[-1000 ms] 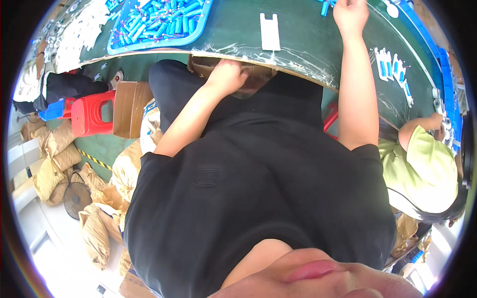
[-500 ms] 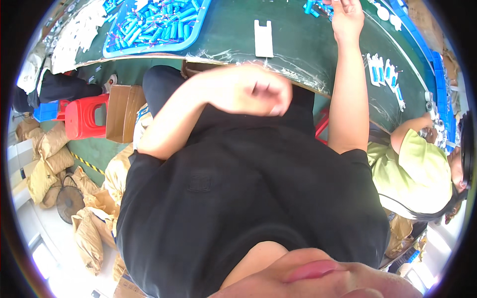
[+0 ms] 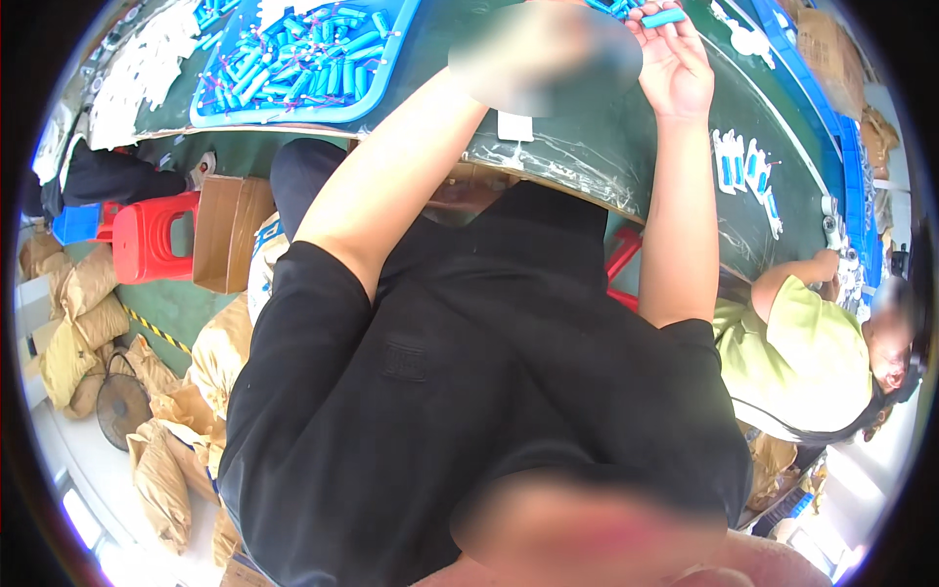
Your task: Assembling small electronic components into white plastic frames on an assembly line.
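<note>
My right hand is over the far part of the green table, palm turned up, with its fingers closed on a blue cylindrical battery. More blue batteries lie just beyond, at the picture's upper edge. Reaching forward, my left hand is smeared, so its fingers cannot be made out. Below that hand a flat white plastic piece lies near the table's front edge, its upper part covered.
A blue tray heaped with wired blue batteries stands left, beside piled white pieces. Several white holders with blue batteries lie right. A co-worker in a light green shirt sits at right. A red stool and carton stand left.
My left hand has swung from in front of my body forward over the table, toward my right hand. A blue battery now shows in my right hand's fingers.
</note>
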Motion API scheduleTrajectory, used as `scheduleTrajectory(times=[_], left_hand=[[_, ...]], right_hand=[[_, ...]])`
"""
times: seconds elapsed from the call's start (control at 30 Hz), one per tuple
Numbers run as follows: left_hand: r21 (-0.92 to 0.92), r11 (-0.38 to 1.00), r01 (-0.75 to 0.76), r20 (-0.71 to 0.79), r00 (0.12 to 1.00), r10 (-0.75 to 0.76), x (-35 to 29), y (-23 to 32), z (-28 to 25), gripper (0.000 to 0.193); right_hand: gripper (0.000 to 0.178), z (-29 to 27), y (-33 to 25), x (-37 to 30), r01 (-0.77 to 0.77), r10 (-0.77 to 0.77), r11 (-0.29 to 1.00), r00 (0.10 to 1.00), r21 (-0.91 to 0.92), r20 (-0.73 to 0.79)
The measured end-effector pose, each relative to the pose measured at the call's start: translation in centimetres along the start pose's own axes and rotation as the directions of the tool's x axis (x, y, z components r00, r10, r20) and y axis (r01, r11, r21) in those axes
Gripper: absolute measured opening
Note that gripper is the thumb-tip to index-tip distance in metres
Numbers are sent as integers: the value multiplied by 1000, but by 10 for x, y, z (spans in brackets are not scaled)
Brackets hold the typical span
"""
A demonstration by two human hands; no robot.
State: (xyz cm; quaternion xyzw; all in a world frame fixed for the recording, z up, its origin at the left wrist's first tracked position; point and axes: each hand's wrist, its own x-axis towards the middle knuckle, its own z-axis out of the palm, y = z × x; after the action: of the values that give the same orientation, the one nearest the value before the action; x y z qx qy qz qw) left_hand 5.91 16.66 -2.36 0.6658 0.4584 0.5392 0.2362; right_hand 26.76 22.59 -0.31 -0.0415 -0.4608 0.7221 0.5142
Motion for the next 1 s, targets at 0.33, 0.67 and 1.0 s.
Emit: scheduleTrajectory(times=[0.33, 0.67, 1.0], left_hand=[[-460, 865, 201, -43, 968, -248, 2, -4, 5, 11], [-382, 879, 287, 8, 952, -307, 1, 4, -6, 20], [-642, 714, 279, 41, 943, -332, 1, -5, -8, 14]], right_hand=[[30, 0, 0, 2, -91, 41, 973, 973, -214, -225], [15, -16, 5, 3, -288, 244, 866, 957, -409, -158], [12, -4, 9, 0, -118, -1, 920, 952, -374, -305]])
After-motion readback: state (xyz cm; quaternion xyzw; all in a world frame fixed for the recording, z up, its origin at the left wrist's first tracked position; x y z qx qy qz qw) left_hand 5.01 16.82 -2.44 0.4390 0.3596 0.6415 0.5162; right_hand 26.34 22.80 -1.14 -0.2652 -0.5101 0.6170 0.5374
